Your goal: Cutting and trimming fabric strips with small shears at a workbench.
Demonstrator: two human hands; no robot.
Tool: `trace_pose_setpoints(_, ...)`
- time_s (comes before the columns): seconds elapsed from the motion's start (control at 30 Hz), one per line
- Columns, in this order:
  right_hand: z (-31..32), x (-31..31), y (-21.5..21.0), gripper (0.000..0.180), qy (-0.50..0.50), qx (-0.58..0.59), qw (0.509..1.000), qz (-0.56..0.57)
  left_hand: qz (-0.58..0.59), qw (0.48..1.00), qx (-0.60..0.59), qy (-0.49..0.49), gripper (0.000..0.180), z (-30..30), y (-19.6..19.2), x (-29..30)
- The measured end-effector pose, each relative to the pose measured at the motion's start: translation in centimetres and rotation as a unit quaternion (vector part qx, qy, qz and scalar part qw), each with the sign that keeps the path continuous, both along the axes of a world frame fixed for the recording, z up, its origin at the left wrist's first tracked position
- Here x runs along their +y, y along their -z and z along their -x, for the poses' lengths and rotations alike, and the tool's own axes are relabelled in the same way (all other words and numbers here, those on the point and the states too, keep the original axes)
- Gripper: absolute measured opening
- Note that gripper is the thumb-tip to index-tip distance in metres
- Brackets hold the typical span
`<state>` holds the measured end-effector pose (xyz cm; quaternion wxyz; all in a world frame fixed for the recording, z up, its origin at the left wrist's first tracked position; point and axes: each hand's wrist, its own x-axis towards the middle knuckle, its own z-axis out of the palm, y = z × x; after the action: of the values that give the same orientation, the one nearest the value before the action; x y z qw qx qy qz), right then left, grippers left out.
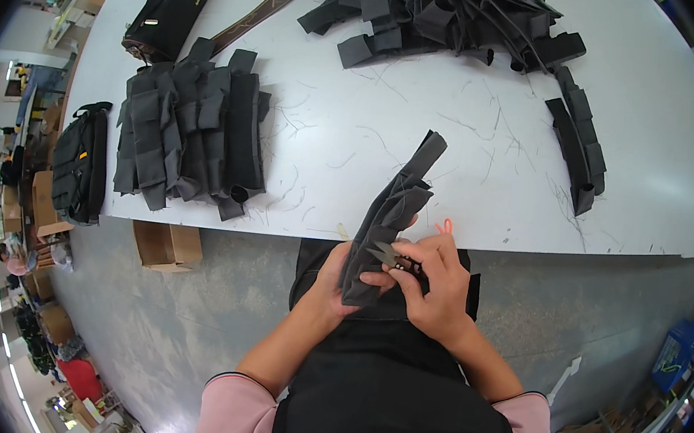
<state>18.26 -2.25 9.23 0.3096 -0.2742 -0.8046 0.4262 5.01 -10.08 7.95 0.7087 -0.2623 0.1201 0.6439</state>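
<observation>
A folded dark grey fabric strip with stitched loops or pockets (389, 208) stands tilted in front of me, near the table's front edge. My left hand (331, 278) is closed round its lower part. My right hand (438, 285) grips small thread snips (397, 259), their pointed blades against the face of the fabric. An orange loop of cord (444, 226) sticks up by the right fingers. Some of the left fingers are hidden behind the strip.
On the white table (328, 148) lie a stack of similar strips (192, 131), a large heap of them (442, 13) and two strips (575, 147) at the right. Loose threads are scattered about. A black bag (169, 11) sits far left; a backpack (82, 162) is beside the table.
</observation>
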Motion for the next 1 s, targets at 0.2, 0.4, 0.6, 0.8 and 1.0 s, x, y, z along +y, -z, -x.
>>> trace_pose_setpoints(0.2, 0.7, -0.5, -0.3, 0.03, -0.002, 0.032, 0.999, -0.012, 0.022, 0.999, 0.011, 0.036, 0.047, 0.1, 1.7, -0.8)
trace_pose_setpoints(0.4, 0.8, -1.1, 0.1, 0.034, 0.012, 0.021, 0.997, -0.067, 0.046, 0.998, 0.025, 0.042, 0.046, 0.0, 1.1, -0.6)
trace_pose_setpoints(0.6, 1.0, -1.1, 0.2, 0.031, 0.004, 0.02, 0.996, -0.084, 0.101, 0.988, 0.093, 0.066, 0.046, -0.2, 0.5, -0.2)
trace_pose_setpoints(0.8, 0.0, -0.9, -0.7, 0.025, 0.011, 0.033, 0.995, 0.09, 0.042, 0.968, 0.245, 0.045, 0.044, 0.3, 0.9, -0.4)
trace_pose_setpoints(1.0, -1.0, -0.1, -0.9, 0.026, 0.033, 0.01, 0.999, 0.023, 0.165, 0.901, 0.401, 0.028, 0.035, -0.1, -0.9, 0.5)
